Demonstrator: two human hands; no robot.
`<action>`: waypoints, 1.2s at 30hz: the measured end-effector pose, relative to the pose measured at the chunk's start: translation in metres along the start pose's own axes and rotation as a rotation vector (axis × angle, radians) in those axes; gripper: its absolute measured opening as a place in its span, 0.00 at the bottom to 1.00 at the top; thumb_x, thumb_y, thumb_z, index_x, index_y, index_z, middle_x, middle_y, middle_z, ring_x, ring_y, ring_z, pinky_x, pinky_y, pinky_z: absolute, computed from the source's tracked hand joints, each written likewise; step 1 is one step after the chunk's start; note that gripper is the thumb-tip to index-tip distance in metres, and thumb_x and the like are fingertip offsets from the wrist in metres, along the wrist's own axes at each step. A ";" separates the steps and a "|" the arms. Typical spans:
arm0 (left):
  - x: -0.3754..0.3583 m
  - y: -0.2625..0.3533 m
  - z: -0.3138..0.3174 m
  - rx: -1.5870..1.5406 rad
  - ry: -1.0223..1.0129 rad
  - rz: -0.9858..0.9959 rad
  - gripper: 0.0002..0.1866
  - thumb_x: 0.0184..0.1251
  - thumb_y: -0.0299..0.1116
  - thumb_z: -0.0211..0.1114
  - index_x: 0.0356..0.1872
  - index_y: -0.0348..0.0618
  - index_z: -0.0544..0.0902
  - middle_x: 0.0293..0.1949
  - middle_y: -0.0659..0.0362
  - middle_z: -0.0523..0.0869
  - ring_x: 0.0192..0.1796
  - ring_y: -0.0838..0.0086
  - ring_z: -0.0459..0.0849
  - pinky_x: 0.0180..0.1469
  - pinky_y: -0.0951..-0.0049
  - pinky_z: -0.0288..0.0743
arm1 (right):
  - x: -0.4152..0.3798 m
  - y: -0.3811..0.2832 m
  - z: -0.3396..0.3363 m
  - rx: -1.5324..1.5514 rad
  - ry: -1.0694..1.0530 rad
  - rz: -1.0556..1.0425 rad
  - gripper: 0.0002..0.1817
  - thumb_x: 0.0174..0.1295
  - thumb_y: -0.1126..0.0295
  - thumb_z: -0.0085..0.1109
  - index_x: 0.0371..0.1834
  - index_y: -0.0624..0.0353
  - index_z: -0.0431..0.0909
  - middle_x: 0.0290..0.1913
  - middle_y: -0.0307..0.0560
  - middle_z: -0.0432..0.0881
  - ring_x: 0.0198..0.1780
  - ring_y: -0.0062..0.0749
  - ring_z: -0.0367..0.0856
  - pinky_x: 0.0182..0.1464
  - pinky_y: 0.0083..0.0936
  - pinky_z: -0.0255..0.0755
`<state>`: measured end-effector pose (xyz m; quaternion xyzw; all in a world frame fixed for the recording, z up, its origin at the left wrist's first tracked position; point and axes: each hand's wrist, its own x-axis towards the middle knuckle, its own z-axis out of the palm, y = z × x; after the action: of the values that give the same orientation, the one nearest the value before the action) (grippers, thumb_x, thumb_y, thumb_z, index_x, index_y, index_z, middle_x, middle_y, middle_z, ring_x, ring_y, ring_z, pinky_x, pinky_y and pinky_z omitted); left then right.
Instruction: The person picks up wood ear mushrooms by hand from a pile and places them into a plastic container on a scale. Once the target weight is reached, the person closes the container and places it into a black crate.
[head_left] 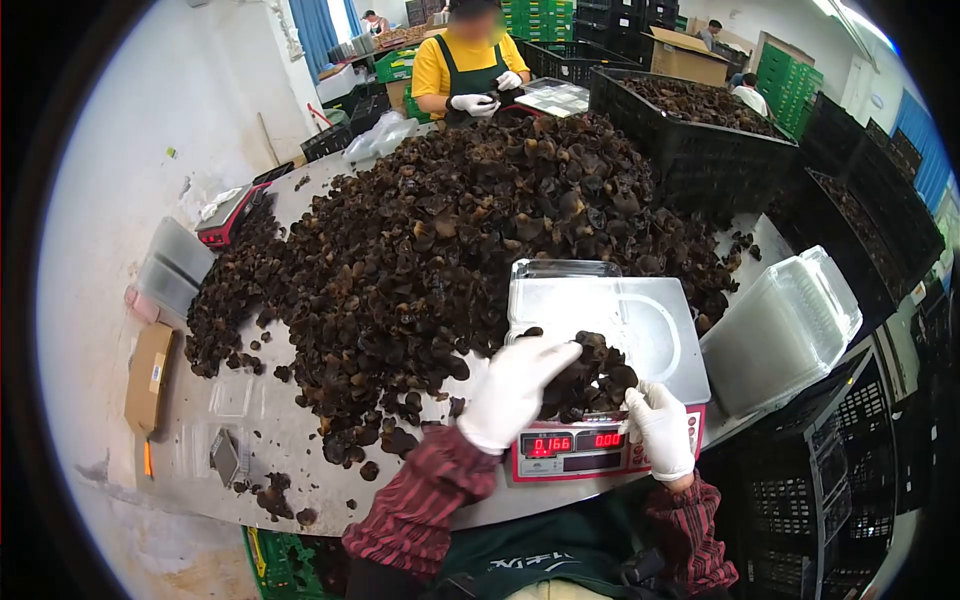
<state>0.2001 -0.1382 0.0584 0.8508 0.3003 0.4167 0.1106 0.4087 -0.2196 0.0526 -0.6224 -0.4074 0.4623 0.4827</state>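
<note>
A clear plastic clamshell box (566,268) lies with its lid raised on a red-and-white digital scale (672,325). Dark wood ear mushrooms (590,375) fill the front part of the box. The scale's red display reads 0.166 and 0.00. My left hand (515,390), in a white glove, reaches over the left side of the box, fingers stretched out and touching the mushrooms. At the box's right front edge, my right hand (662,430), also gloved, has its fingers closed on the rim beside the mushrooms; the fingertips are partly hidden.
A large heap of wood ears (450,220) covers the metal table (200,430). Stacked clear boxes (785,325) stand at right, near black crates (690,150). A second scale (232,215) sits at left. A person in yellow (470,70) handles mushrooms across the table.
</note>
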 end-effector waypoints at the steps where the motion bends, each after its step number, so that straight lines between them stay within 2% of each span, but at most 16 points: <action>1: 0.003 0.003 0.012 0.023 -0.121 0.002 0.24 0.53 0.15 0.52 0.52 0.42 0.82 0.50 0.50 0.82 0.53 0.59 0.81 0.57 0.64 0.75 | -0.001 -0.004 -0.001 0.000 -0.008 -0.005 0.14 0.69 0.66 0.54 0.47 0.68 0.76 0.24 0.36 0.76 0.19 0.15 0.72 0.22 0.14 0.63; 2: 0.005 0.010 0.018 0.052 -0.243 -0.006 0.26 0.53 0.16 0.51 0.55 0.43 0.81 0.53 0.49 0.81 0.55 0.58 0.79 0.59 0.62 0.74 | -0.003 -0.010 -0.003 -0.039 -0.001 0.031 0.14 0.69 0.65 0.54 0.48 0.67 0.76 0.23 0.36 0.75 0.20 0.15 0.72 0.22 0.14 0.63; 6: 0.000 0.026 0.004 0.062 0.065 0.040 0.26 0.52 0.16 0.53 0.53 0.46 0.82 0.53 0.52 0.81 0.56 0.59 0.79 0.59 0.61 0.73 | 0.003 0.003 -0.013 -0.060 -0.005 0.002 0.14 0.69 0.65 0.55 0.47 0.65 0.78 0.20 0.36 0.75 0.20 0.15 0.72 0.22 0.14 0.62; 9: -0.033 -0.010 -0.016 0.195 0.162 -0.198 0.18 0.50 0.19 0.59 0.43 0.42 0.85 0.40 0.54 0.86 0.43 0.60 0.83 0.48 0.65 0.77 | 0.003 0.005 -0.017 -0.033 0.124 -0.036 0.14 0.69 0.64 0.57 0.44 0.67 0.79 0.19 0.37 0.76 0.19 0.15 0.72 0.22 0.13 0.62; 12: -0.096 -0.073 -0.030 0.430 -0.189 -0.567 0.11 0.54 0.24 0.61 0.39 0.45 0.86 0.37 0.56 0.83 0.43 0.59 0.82 0.46 0.62 0.77 | 0.004 0.008 -0.029 -0.013 0.196 -0.026 0.14 0.70 0.63 0.56 0.38 0.67 0.79 0.19 0.38 0.77 0.17 0.16 0.72 0.21 0.13 0.61; 14: -0.122 -0.092 -0.029 0.509 -0.337 -0.592 0.09 0.54 0.26 0.62 0.37 0.46 0.85 0.38 0.56 0.83 0.44 0.59 0.82 0.46 0.63 0.77 | 0.007 0.014 -0.034 0.010 0.209 -0.044 0.14 0.70 0.64 0.55 0.38 0.67 0.79 0.19 0.39 0.77 0.16 0.15 0.72 0.21 0.13 0.61; 16: -0.138 -0.102 -0.020 0.540 -0.292 -0.485 0.08 0.54 0.27 0.63 0.35 0.45 0.85 0.36 0.55 0.83 0.42 0.58 0.83 0.44 0.62 0.78 | 0.007 0.018 -0.031 0.021 0.214 -0.051 0.14 0.71 0.64 0.54 0.38 0.66 0.79 0.19 0.38 0.77 0.16 0.15 0.71 0.21 0.13 0.61; 19: -0.149 -0.112 -0.019 0.406 -0.265 -0.549 0.06 0.53 0.27 0.65 0.33 0.43 0.84 0.34 0.54 0.83 0.39 0.58 0.83 0.41 0.62 0.78 | 0.006 0.016 -0.027 0.010 0.220 -0.075 0.15 0.71 0.63 0.54 0.38 0.66 0.79 0.19 0.38 0.76 0.16 0.15 0.71 0.21 0.12 0.60; 22: -0.142 -0.089 -0.059 0.120 -0.025 -0.638 0.05 0.54 0.25 0.66 0.32 0.39 0.85 0.33 0.54 0.85 0.37 0.63 0.85 0.42 0.70 0.77 | 0.005 0.016 -0.032 -0.013 0.231 -0.083 0.16 0.71 0.61 0.53 0.39 0.66 0.79 0.19 0.38 0.77 0.15 0.15 0.70 0.21 0.12 0.60; 26: -0.162 -0.015 -0.148 0.316 0.167 -0.673 0.04 0.53 0.21 0.66 0.31 0.38 0.85 0.32 0.53 0.85 0.36 0.64 0.85 0.41 0.71 0.78 | 0.005 0.016 -0.044 -0.007 0.290 -0.091 0.14 0.71 0.63 0.53 0.39 0.65 0.79 0.18 0.37 0.76 0.15 0.14 0.70 0.20 0.12 0.60; 28: -0.217 0.001 -0.202 0.648 0.013 -0.825 0.07 0.49 0.19 0.67 0.31 0.37 0.85 0.27 0.53 0.83 0.32 0.62 0.83 0.38 0.69 0.77 | 0.007 0.020 -0.049 -0.016 0.300 -0.100 0.14 0.71 0.63 0.53 0.38 0.65 0.79 0.17 0.37 0.76 0.15 0.14 0.69 0.19 0.12 0.60; 30: -0.268 0.017 -0.231 0.791 -0.101 -1.040 0.15 0.48 0.18 0.65 0.40 0.39 0.85 0.36 0.50 0.84 0.35 0.61 0.84 0.41 0.68 0.79 | 0.009 0.023 -0.052 -0.013 0.308 -0.123 0.15 0.71 0.62 0.53 0.40 0.66 0.79 0.25 0.39 0.80 0.16 0.15 0.71 0.20 0.11 0.61; 32: -0.280 0.025 -0.229 0.872 -0.080 -1.080 0.17 0.48 0.17 0.65 0.42 0.40 0.85 0.40 0.50 0.84 0.38 0.63 0.84 0.42 0.68 0.78 | 0.011 0.026 -0.052 -0.030 0.289 -0.119 0.15 0.71 0.62 0.54 0.41 0.65 0.79 0.29 0.40 0.82 0.17 0.15 0.71 0.21 0.12 0.62; 34: -0.260 0.027 -0.205 0.489 0.078 -1.154 0.16 0.50 0.19 0.66 0.43 0.41 0.84 0.41 0.52 0.84 0.44 0.58 0.84 0.49 0.67 0.77 | 0.011 0.023 -0.047 -0.017 0.269 -0.138 0.14 0.71 0.63 0.54 0.41 0.66 0.79 0.30 0.40 0.82 0.18 0.15 0.72 0.21 0.12 0.62; 35: -0.252 0.020 -0.186 0.528 -0.023 -0.963 0.16 0.52 0.20 0.66 0.44 0.41 0.84 0.40 0.52 0.84 0.44 0.60 0.83 0.50 0.67 0.77 | 0.008 0.017 -0.042 -0.014 0.273 -0.109 0.14 0.70 0.63 0.54 0.41 0.66 0.79 0.30 0.40 0.82 0.19 0.15 0.72 0.21 0.13 0.62; 36: -0.233 0.019 -0.159 0.422 -0.021 -0.934 0.14 0.54 0.22 0.67 0.44 0.42 0.85 0.40 0.52 0.84 0.44 0.60 0.83 0.49 0.68 0.77 | 0.007 0.016 -0.038 0.005 0.283 -0.113 0.14 0.70 0.63 0.54 0.41 0.66 0.80 0.27 0.39 0.81 0.18 0.15 0.72 0.21 0.13 0.61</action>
<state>-0.0257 -0.3034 0.0167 0.6338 0.7250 0.2444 0.1137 0.4484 -0.2246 0.0395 -0.6562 -0.3687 0.3429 0.5620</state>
